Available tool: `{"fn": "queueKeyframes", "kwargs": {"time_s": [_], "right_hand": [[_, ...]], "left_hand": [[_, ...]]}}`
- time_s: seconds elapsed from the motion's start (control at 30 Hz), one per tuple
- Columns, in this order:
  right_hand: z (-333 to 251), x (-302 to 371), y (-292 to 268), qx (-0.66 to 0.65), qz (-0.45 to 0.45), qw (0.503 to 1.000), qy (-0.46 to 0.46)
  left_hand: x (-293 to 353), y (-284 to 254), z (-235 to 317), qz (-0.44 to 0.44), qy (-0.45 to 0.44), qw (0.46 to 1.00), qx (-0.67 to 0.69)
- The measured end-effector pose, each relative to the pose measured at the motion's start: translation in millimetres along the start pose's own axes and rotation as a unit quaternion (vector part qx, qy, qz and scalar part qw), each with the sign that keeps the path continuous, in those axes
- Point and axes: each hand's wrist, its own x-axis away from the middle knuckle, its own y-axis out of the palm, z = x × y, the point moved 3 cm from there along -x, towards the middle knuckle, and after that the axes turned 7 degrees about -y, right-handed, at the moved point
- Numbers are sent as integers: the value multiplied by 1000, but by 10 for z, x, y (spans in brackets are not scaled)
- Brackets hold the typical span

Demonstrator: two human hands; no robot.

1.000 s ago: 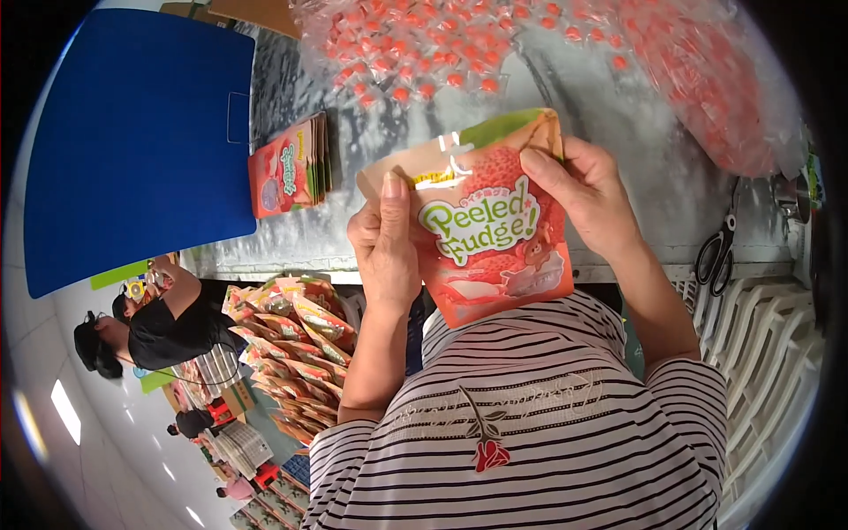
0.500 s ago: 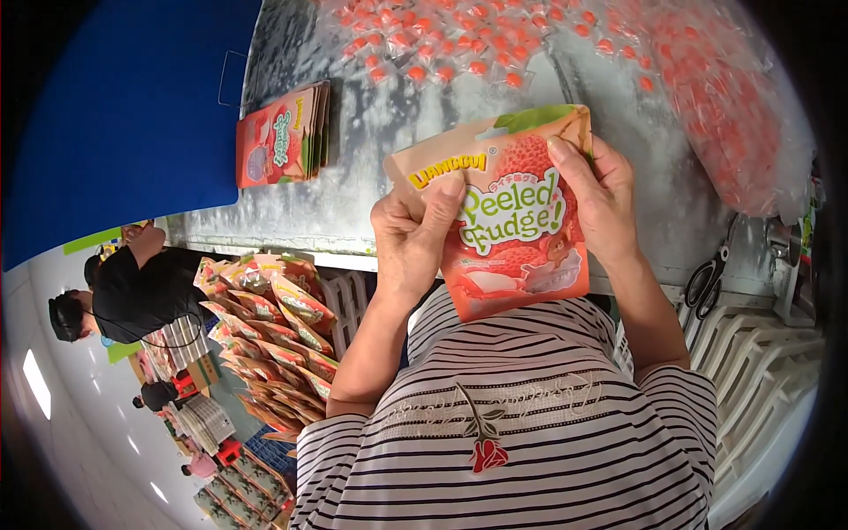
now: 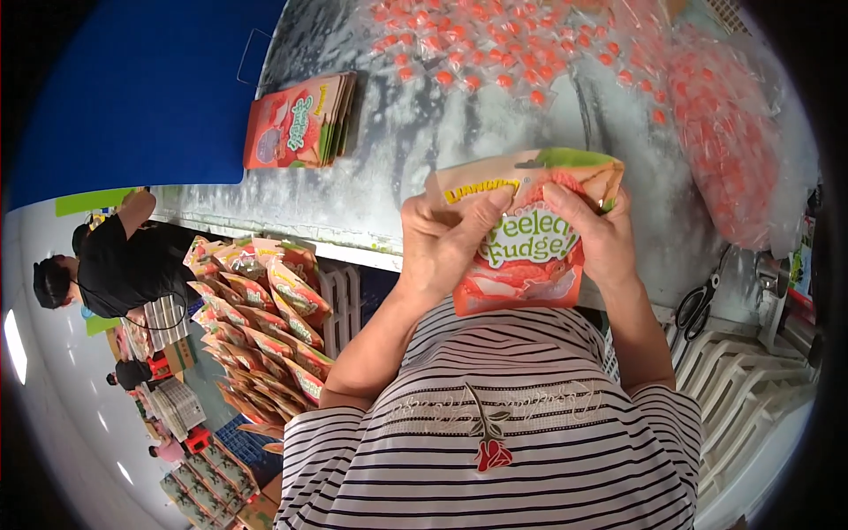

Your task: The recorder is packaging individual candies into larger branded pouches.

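Currently left hand (image 3: 442,247), right hand (image 3: 609,243): fingers clamped on glossy pink-and-green plastic pouch (image 3: 521,287), frame centre. Step: likely working pouch near top; next move probably needs even grip.

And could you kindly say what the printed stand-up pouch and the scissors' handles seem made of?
Printed stand-up pouch: probably laminated plastic film, slightly glossy, as its thin sheet bows. Scissors' handles: likely smooth, hard plastic, judging by their uniform black, rounded loops.
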Motion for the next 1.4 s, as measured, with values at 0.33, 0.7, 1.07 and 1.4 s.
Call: {"fn": "queueKeyframes", "kwargs": {"time_s": [0.33,0.7,1.07,1.4], "right_hand": [[367,36,-93,-36,17,998,54],[337,-128,-106,-54,-30,998,1],[11,-43,-303,35,137,987,-75],[-236,207,825,194,-113,960,-169]], "left_hand": [[-111,-302,-371,39,4,977,-208],[-388,-240,-483,56,58,992,-99],[-33,1,-275,111,222,875,-415],[417,-200,-97,183,264,886,-336]]}}
